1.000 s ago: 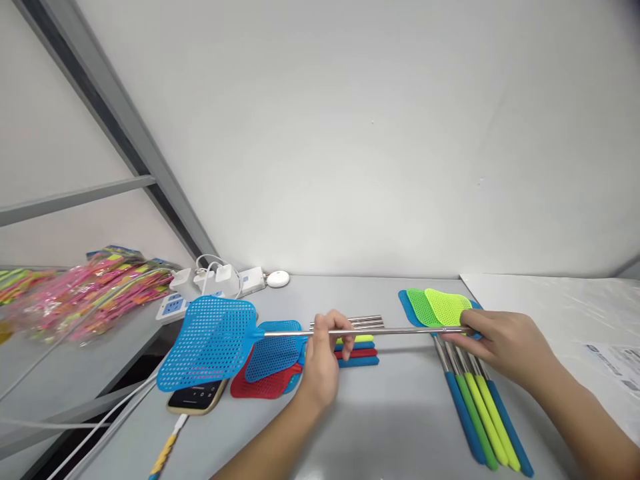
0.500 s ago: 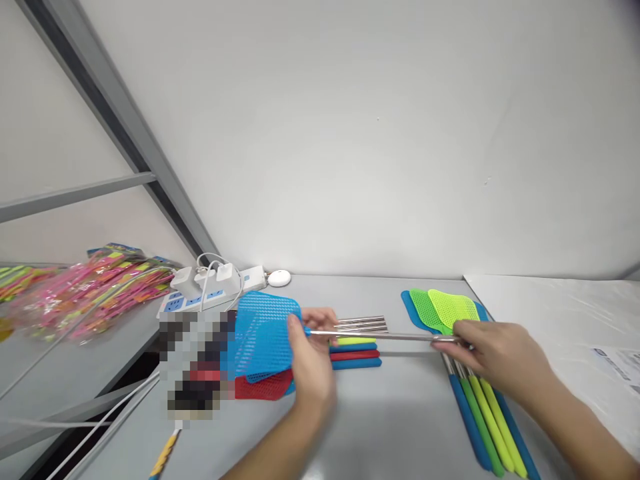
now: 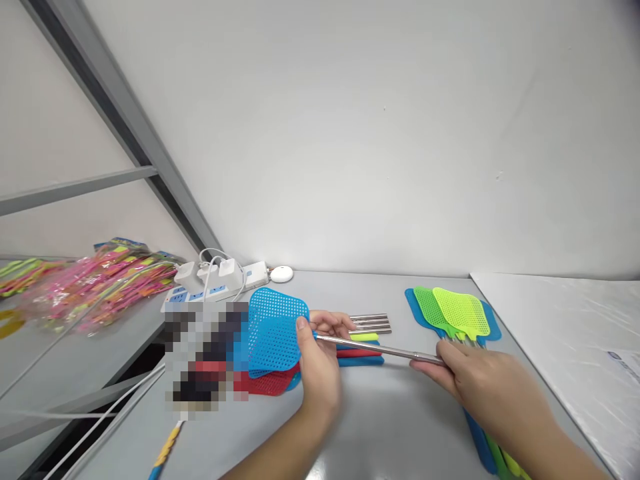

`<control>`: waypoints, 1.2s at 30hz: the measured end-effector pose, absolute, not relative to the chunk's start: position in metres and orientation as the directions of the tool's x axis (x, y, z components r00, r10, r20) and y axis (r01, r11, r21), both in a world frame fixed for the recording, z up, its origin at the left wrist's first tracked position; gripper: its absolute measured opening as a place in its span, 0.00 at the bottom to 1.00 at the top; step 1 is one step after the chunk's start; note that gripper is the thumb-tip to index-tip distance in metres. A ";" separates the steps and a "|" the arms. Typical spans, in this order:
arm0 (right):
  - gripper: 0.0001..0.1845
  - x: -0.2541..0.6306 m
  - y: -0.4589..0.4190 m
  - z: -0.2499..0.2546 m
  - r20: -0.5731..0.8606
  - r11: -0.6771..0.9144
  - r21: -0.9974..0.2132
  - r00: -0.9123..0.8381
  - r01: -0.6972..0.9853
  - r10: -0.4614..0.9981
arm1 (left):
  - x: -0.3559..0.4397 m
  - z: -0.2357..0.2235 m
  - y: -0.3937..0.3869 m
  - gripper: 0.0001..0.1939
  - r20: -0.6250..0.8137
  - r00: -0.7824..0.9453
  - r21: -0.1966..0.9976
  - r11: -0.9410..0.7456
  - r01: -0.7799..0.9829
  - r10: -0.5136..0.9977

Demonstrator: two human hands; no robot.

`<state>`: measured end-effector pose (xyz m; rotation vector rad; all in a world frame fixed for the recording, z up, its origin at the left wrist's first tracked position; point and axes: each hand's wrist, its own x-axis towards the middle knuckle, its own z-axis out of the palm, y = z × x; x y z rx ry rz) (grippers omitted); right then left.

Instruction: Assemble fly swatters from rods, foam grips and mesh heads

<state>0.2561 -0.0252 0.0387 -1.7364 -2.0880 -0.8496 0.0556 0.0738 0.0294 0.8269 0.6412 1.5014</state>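
Shiny smooth metal rod, plastic swatter head

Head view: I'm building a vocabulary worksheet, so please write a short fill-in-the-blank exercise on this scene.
1. The head of the held swatter is ____.
2. Of the left hand and the right hand, the ____ is closer to that head.
3. The power strip holds plugs coloured ____.
Missing words: blue; left; white.

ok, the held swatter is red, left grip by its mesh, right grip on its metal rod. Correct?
Color's wrong: the head view shows the held swatter is blue, not red. The rest holds: left grip by its mesh, right grip on its metal rod.
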 end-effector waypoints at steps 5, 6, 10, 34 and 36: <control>0.29 0.235 -0.033 0.037 0.545 0.046 0.201 -0.151 0.978 0.825 | 0.063 0.029 0.064 0.24 0.126 0.044 0.817 -0.078 -0.571 0.991; 0.29 0.229 -0.035 0.036 0.518 0.045 0.166 -0.126 0.985 0.846 | 0.067 0.029 0.057 0.24 0.127 0.082 0.829 -0.061 -0.556 0.988; 0.29 0.205 -0.040 0.033 0.346 0.062 -0.080 -0.031 0.995 0.938 | 0.080 0.025 0.025 0.26 0.161 0.287 0.881 -0.007 -0.474 0.944; 0.25 0.198 -0.035 0.058 -0.225 -0.175 -0.935 -0.136 0.307 0.965 | 0.081 0.035 0.038 0.31 0.153 0.570 0.963 0.009 -0.270 0.808; 0.24 0.202 -0.034 0.061 -0.194 -0.131 -0.894 -0.107 0.428 0.975 | 0.084 0.039 0.045 0.31 0.149 0.582 0.973 -0.014 -0.229 0.799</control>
